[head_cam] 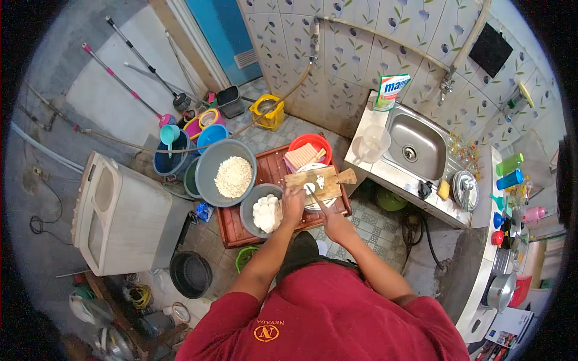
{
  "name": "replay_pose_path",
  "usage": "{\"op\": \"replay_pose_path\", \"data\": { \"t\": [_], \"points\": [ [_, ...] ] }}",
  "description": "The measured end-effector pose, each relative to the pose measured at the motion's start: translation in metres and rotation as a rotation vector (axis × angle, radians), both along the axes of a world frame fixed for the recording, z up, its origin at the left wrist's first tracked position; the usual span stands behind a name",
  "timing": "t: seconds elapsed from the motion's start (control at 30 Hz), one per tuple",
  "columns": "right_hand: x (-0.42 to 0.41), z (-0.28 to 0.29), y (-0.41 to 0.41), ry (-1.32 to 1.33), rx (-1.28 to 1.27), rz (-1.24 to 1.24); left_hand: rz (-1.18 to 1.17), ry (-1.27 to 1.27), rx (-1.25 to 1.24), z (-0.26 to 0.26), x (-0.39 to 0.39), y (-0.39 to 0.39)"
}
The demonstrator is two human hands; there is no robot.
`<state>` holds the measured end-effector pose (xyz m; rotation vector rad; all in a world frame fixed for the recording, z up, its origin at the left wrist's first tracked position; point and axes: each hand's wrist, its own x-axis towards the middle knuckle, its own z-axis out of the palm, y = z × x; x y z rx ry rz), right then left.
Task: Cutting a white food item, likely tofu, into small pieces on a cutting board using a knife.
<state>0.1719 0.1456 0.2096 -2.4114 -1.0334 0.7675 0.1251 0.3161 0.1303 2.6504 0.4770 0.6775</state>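
My right hand point(339, 226) grips a kitchen knife point(318, 199), its blade angled over the wooden cutting board point(332, 177). On the board's left part, the fingers of my left hand point(294, 205) steady a white food piece point(309, 187) beside the blade. Small white cut bits point(320, 181) lie farther along the board. Under it is a white plate or bowl point(333, 201), mostly covered. Left of my left wrist, a grey bowl point(246, 221) holds large white chunks point(266, 214). Beyond it, a bigger grey basin point(205, 178) contains a heap of small white pieces point(233, 177).
Everything rests on a low red-brown wooden table point(232, 237). A red basin point(328, 142) with pinkish sausage-like sticks point(301, 155) sits behind the board. To the right is a steel sink point(417, 144); a washing machine point(131, 216) stands left. A hose point(289, 97) crosses above the buckets.
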Motion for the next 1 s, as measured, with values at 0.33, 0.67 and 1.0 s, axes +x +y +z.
{"op": "replay_pose_path", "data": {
  "t": [0.33, 0.67, 1.0],
  "points": [
    [0.010, -0.017, 0.022, -0.036, -0.029, 0.101, -0.003, 0.055, -0.027, -0.005, 0.000, 0.003],
    [0.016, -0.031, 0.019, -0.061, -0.026, 0.104, 0.028, 0.076, -0.032, 0.004, -0.001, -0.002],
    [-0.017, 0.003, -0.026, 0.061, -0.228, 0.009, 0.060, 0.104, -0.047, 0.009, -0.003, -0.001]
  ]
}}
